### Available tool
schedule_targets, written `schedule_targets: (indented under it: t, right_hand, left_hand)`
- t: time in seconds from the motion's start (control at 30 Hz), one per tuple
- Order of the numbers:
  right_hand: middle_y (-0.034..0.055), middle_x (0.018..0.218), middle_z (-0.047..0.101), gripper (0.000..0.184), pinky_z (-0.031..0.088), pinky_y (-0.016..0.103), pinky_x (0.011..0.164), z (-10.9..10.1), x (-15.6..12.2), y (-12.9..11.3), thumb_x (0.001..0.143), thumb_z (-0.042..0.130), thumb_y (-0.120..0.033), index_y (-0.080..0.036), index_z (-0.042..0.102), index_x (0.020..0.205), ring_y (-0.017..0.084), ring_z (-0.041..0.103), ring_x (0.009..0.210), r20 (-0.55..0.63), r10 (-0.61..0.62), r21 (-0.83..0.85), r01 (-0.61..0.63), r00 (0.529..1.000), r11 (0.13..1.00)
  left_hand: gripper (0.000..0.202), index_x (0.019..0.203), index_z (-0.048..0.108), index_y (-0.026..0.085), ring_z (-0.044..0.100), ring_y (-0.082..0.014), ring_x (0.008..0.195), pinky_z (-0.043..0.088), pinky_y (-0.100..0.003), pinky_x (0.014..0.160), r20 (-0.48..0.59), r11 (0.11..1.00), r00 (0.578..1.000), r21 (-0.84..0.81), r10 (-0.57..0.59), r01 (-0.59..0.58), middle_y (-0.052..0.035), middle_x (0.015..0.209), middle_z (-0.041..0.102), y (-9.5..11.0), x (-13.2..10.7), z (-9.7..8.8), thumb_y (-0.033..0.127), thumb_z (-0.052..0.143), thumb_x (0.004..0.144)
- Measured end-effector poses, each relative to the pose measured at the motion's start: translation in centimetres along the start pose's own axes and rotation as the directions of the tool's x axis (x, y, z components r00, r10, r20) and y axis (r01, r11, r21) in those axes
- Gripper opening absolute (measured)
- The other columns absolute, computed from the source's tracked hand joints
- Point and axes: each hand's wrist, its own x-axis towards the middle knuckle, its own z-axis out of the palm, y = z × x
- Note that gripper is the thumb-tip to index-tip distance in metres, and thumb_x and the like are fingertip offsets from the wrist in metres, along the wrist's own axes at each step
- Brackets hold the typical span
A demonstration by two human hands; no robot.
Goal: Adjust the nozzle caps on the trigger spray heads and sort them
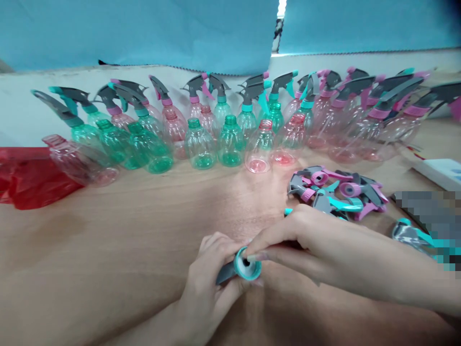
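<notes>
Left hand [205, 274] grips a spray head [239, 271] in front of the bottles [201, 149]; right hand [309, 240], fingers narrow at the head's collar [259, 270], holds I cannot tell what; collar work seems in hand, the next move calling for steadiness

The held spray head [225, 273] is grey, its collar [248, 277] turquoise; bottles [231, 144] green or pink; tabletop [144, 230] brown; cloth [144, 33] blue.

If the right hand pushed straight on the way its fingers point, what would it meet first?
Most likely the turquoise-collared spray head in the left hand: the right hand has its fingertips at the opening, though exact depth there is unclear.
</notes>
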Motion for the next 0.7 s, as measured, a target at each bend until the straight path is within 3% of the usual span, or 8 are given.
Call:
schedule_targets:
  t: [0.13, 0.43, 0.57, 0.7]
  right_hand:
    - [-0.0054, 0.081, 0.071, 0.024, 0.042, 0.019, 0.059, -0.14, 0.06, 0.27, 0.088, 0.049, -0.015, -0.024, 0.071, 0.085, 0.009, 0.062, 0.066, -0.007, -0.010, 0.005, 0.010, 1.000, 1.000]
    - [-0.0042, 0.083, 0.071, 0.023, 0.042, 0.020, 0.063, -0.22, -0.09, -0.02, 0.090, 0.048, -0.017, -0.025, 0.069, 0.098, 0.010, 0.063, 0.069, -0.007, -0.028, -0.031, 0.028, 1.000, 0.999]
    - [-0.0040, 0.088, 0.071, 0.022, 0.044, 0.020, 0.068, -0.31, 0.08, 0.25, 0.092, 0.047, -0.021, -0.024, 0.068, 0.099, 0.010, 0.064, 0.076, -0.035, -0.052, 0.021, 0.053, 0.998, 0.998]
    - [-0.0029, 0.089, 0.072, 0.023, 0.045, 0.020, 0.067, -0.44, 0.01, 0.44, 0.093, 0.047, -0.024, -0.022, 0.068, 0.100, 0.011, 0.064, 0.077, -0.033, -0.040, 0.061, 0.042, 0.999, 0.997]
  left_hand:
    - [0.014, 0.101, 0.057, 0.023, 0.051, -0.0156, 0.075, 0.037, -0.028, 0.071, 0.014, 1.000, 1.000, 0.004, -0.005, 0.005, 0.0012, 0.078, 0.063, 0.12, 0.15, -0.16, 0.033, 0.054, 0.092]
    - [0.015, 0.094, 0.062, 0.022, 0.052, -0.0189, 0.081, 0.041, -0.031, 0.074, 0.051, 0.998, 0.997, -0.019, -0.063, 0.064, -0.0021, 0.082, 0.065, -0.20, 0.45, -0.59, 0.033, 0.052, 0.092]
    - [0.023, 0.111, 0.060, 0.023, 0.052, -0.0199, 0.082, 0.043, -0.034, 0.076, 0.031, 0.999, 0.999, -0.022, -0.026, 0.027, -0.0030, 0.082, 0.067, -0.34, 0.59, -0.80, 0.033, 0.051, 0.093]
    - [0.027, 0.117, 0.059, 0.025, 0.052, -0.0201, 0.082, 0.044, -0.033, 0.074, 0.046, 0.999, 0.998, -0.030, -0.036, 0.038, -0.0033, 0.083, 0.068, -0.31, 0.66, -0.85, 0.033, 0.052, 0.092]
